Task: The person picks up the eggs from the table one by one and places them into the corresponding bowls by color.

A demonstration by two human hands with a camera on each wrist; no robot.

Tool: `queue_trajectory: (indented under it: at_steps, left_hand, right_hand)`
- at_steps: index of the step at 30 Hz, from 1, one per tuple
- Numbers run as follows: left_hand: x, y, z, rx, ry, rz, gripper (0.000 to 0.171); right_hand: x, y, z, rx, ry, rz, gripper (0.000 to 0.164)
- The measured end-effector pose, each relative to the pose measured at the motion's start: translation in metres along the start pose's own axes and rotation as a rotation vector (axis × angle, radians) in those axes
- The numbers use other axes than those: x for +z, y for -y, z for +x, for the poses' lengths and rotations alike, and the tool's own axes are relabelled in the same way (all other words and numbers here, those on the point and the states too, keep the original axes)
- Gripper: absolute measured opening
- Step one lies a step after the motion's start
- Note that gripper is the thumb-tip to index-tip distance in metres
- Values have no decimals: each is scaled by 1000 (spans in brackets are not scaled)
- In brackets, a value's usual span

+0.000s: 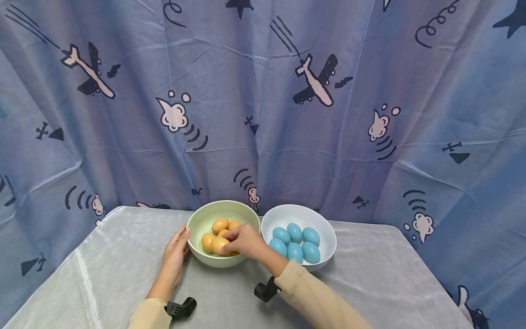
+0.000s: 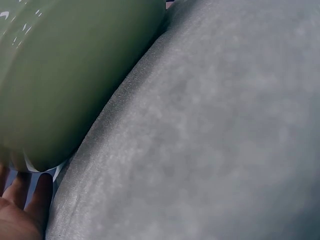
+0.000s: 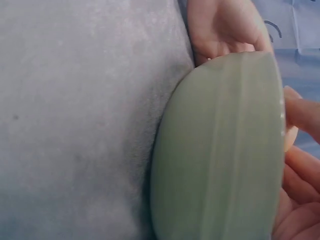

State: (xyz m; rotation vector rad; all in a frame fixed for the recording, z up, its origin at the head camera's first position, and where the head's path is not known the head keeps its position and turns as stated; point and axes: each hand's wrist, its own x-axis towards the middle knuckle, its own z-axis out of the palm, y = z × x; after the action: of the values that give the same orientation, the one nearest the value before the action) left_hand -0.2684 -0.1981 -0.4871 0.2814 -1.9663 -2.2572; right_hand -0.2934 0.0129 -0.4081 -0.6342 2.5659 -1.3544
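A light green bowl (image 1: 218, 262) stands near the middle of the table with several yellow eggs (image 1: 220, 225) inside. My right hand (image 1: 246, 241) reaches over its right rim and pinches one yellow egg (image 1: 219, 245) between thumb and fingers, low in the bowl. That egg (image 3: 291, 140) also shows past the rim in the right wrist view, partly covered by the fingers. Along the bowl's left side lies my left hand (image 1: 176, 252), its fingers fairly straight against the outer wall and its thumb by the rim. In the left wrist view, bowl (image 2: 75, 75) hides part of the left fingers (image 2: 40, 197).
Just right of the green bowl stands a white bowl (image 1: 330, 240) holding several blue eggs (image 1: 311, 252). A grey cloth covers the table (image 1: 378, 274). Behind it hangs a blue patterned curtain (image 1: 222, 128). A black wrist device (image 1: 267, 290) is strapped to each wrist.
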Motion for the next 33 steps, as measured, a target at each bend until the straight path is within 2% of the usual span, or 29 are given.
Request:
queue_trajectory:
  at_steps: [7, 11, 15, 21, 27, 33]
  left_hand:
    - [0, 0, 1, -8, 4, 1, 67]
    - [-1, 0, 1, -6, 4, 2, 68]
    - [-1, 0, 0, -5, 9, 5, 69]
    - [-1, 1, 1, -1, 9, 1, 67]
    - [-2, 1, -1, 0, 11, 6, 69]
    - [-3, 1, -1, -5, 1, 19, 68]
  right_hand:
    - [4, 2, 0, 18, 9, -98, 38]
    - [4, 2, 1, 18, 10, -96, 36]
    - [3, -1, 0, 41, -17, -23, 33]
    - [-1, -4, -13, 39, -134, 111, 29]
    - [-14, -6, -41, 6, -176, 198, 29]
    - [-42, -14, -75, 2, -199, 316, 31]
